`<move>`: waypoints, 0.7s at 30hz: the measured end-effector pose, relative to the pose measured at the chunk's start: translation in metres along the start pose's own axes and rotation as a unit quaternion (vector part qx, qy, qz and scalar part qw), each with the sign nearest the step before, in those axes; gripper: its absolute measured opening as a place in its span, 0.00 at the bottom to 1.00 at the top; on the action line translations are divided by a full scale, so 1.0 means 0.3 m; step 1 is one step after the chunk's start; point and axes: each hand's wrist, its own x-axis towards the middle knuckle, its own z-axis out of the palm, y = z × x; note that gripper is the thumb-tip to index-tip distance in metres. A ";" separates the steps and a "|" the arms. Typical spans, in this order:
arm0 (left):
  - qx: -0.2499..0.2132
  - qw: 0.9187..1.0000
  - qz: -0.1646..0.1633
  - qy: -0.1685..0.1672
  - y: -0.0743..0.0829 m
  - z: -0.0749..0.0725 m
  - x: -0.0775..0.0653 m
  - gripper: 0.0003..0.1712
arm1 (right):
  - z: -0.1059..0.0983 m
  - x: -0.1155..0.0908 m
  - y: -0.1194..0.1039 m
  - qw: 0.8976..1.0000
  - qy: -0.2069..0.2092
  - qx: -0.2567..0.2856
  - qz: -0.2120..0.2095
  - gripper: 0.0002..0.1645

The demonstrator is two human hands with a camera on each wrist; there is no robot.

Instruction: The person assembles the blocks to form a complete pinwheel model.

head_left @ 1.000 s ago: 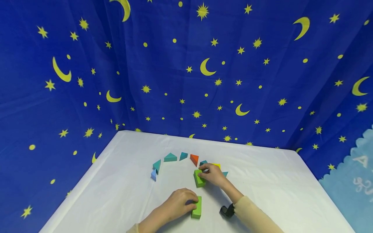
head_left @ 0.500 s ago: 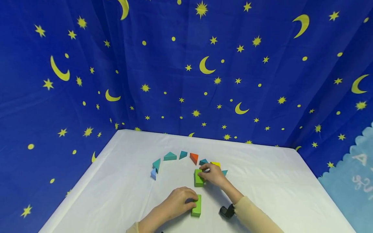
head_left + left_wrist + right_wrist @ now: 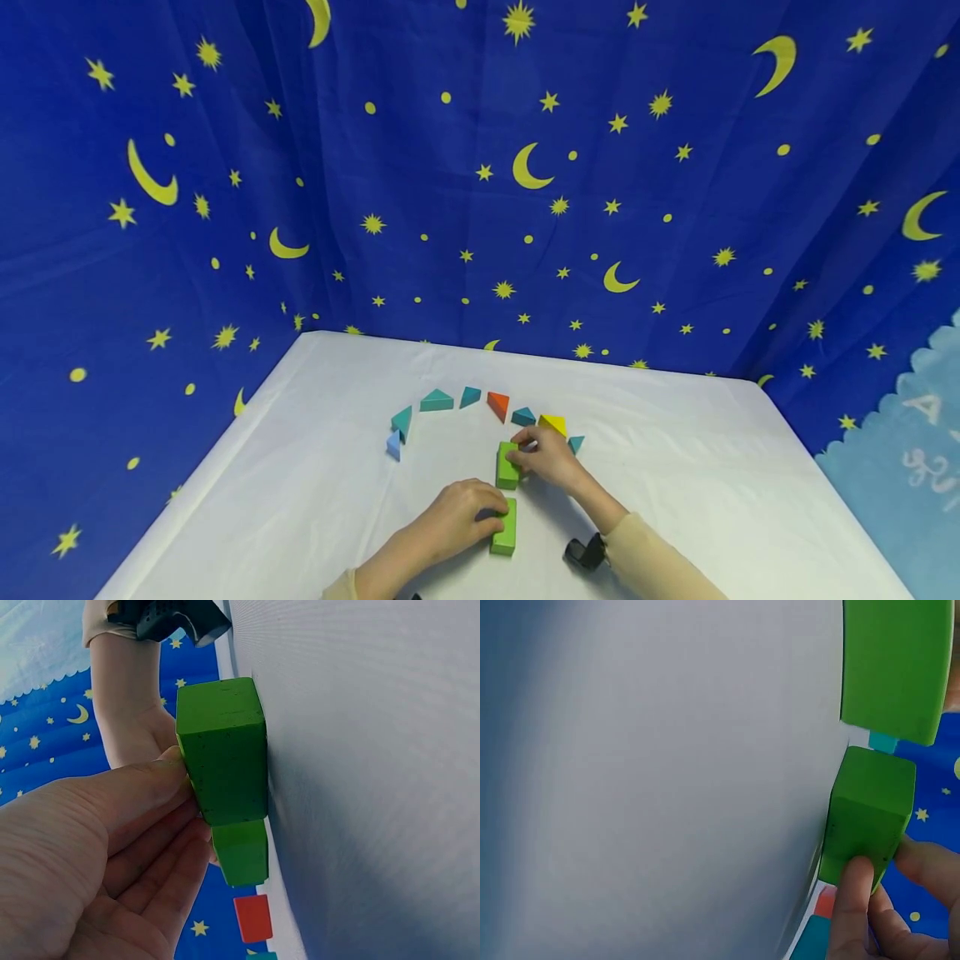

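Note:
Two green rectangular blocks lie on the white tabletop, nearly in line end to end with a narrow gap between them. Thumb and fingertips of my left hand (image 3: 459,518) pinch the near green block (image 3: 504,537), which looms large in the left wrist view. On the far green block (image 3: 505,467), my right hand (image 3: 549,458) has a grip from the right, thumb and fingers at its upper edge and side. The right wrist view shows that block's end face and the fingers (image 3: 851,904) against it.
Beyond the hands, several triangular blocks form an arc, among them a light blue one (image 3: 393,447), a teal one (image 3: 437,402), a red one (image 3: 498,405) and a yellow one (image 3: 553,424). A black device (image 3: 585,553) sits at the right wrist. Starry blue curtain (image 3: 420,167) surrounds the table.
My right hand has drawn the far green block nearer and turned it, narrowing the gap to the near block. The left hand and its block have stayed about where they were.

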 end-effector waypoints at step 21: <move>-0.010 1.000 -0.012 -0.010 0.002 -0.004 -0.002 0.09 | 0.026 -0.058 -0.011 1.000 -0.004 0.022 0.012 0.15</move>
